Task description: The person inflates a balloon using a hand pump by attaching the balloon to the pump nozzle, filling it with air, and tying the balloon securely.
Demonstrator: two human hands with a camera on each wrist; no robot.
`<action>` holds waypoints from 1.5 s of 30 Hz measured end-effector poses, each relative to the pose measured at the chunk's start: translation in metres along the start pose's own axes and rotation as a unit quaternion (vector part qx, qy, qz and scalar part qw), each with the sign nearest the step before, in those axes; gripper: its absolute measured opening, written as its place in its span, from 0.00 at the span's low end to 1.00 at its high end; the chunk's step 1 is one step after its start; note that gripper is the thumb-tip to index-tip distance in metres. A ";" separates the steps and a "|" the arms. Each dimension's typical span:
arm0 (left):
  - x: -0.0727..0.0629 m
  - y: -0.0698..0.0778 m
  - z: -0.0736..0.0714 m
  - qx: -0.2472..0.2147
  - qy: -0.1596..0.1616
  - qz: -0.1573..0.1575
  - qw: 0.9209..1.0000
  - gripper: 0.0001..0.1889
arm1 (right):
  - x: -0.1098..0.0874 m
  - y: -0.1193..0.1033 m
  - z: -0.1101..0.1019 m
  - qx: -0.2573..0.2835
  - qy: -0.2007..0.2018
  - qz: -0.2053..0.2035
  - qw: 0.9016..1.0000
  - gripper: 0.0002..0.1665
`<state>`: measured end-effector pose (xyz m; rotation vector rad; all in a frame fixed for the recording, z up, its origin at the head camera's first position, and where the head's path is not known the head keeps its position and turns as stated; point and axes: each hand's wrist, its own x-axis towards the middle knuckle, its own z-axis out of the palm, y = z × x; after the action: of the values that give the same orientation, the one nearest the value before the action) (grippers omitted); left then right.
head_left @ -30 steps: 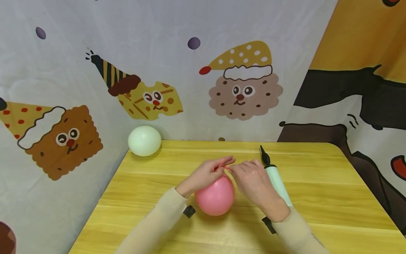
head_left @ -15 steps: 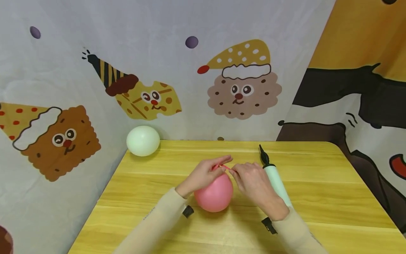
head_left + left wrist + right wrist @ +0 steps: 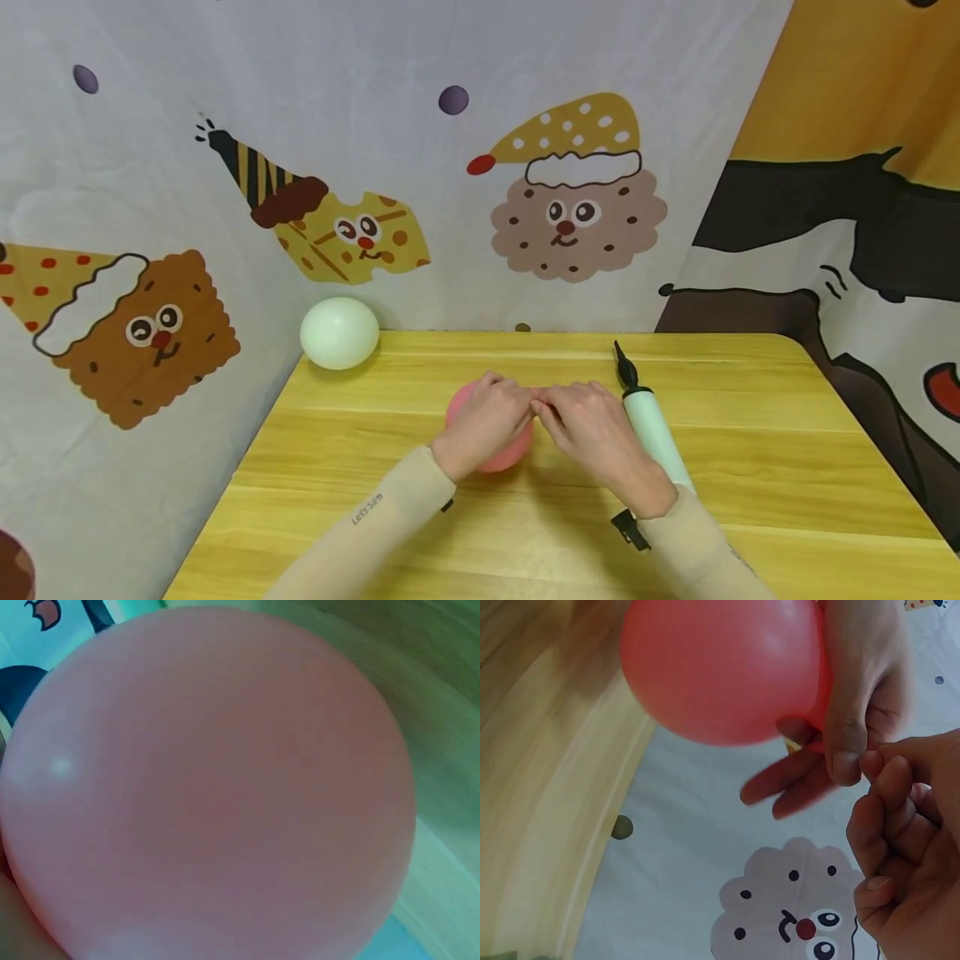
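A round, inflated pink balloon is partly hidden behind my left hand in the head view. It fills most of the left wrist view. My left hand pinches the balloon's neck, with thumb and fingers visible in the right wrist view. Against it, fingertips meeting, is my right hand, its thumb and index finger pinching the stretched neck end. The other fingers of the right hand are curled in. How the neck winds between the fingers is mostly hidden.
A pale green balloon sits at the table's far left corner. A hand pump, mint with a black nozzle, lies just right of my right hand. Behind the wooden table hangs a printed cloth.
My left hand has rolled over, its once-extended fingers now bent, and it has closed up to the right hand. The pink balloon has shifted left and slightly up, behind the left hand.
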<state>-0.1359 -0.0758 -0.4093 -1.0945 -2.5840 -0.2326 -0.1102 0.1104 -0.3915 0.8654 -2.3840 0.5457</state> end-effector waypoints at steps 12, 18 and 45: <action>-0.004 -0.017 -0.002 -0.517 -0.092 -0.041 0.850 0.23 | 0.004 0.025 -0.014 0.159 -0.063 0.091 0.981 0.07; -0.007 -0.019 0.001 -0.756 -0.126 -0.033 0.642 0.24 | 0.000 0.031 -0.005 0.386 -0.136 0.163 0.898 0.15; -0.009 -0.031 0.013 -0.773 -0.216 -0.023 0.595 0.24 | 0.015 0.025 -0.018 0.247 -0.192 0.071 0.947 0.06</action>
<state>-0.1555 -0.0995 -0.4253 -1.5144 -2.2431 -2.8898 -0.1307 0.1302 -0.3730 1.0955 -2.7227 1.1622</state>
